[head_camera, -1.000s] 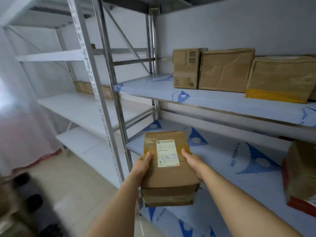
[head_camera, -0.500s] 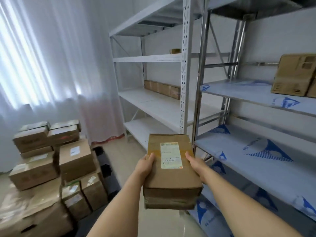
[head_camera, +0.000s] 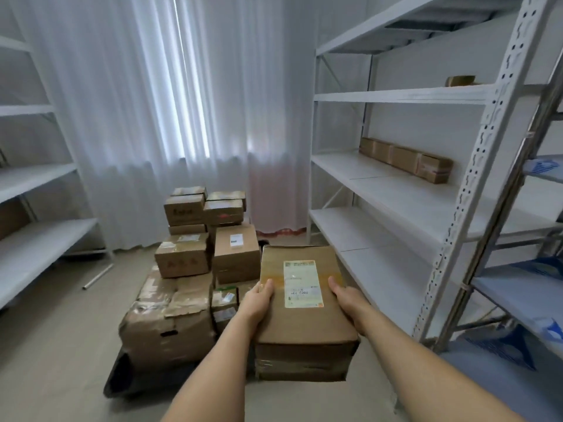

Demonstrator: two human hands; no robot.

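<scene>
Head view has your left hand (head_camera: 259, 303) and right hand (head_camera: 344, 300) clamped on the two long sides of a brown box (head_camera: 307, 327), thumbs lying on its top face either side of the white label (head_camera: 302, 283); the fingers go underneath, out of sight. The box hangs in the air in front of you at about waist height, touching nothing but your hands, its far end slightly raised.

This looks like a carry, so the work is in the grip. Your hands sit toward the far half of the box, which probably leaves the near end heavy, so draw it closer to your body and hold it level. Leave the label uncovered by your thumbs so you can read it.

Just beyond your left hand is the pile of boxes (head_camera: 195, 260) on the floor (head_camera: 61, 345), loosely stacked, the big bottom one crumpled. To your right stands the white rack (head_camera: 380, 263), with a row of cartons (head_camera: 405, 159) at the back of a higher shelf. Which spot you want I cannot tell; for either, I'd say land the far edge first and slide your fingers out, and mind the rack's upright post (head_camera: 475, 184)
</scene>
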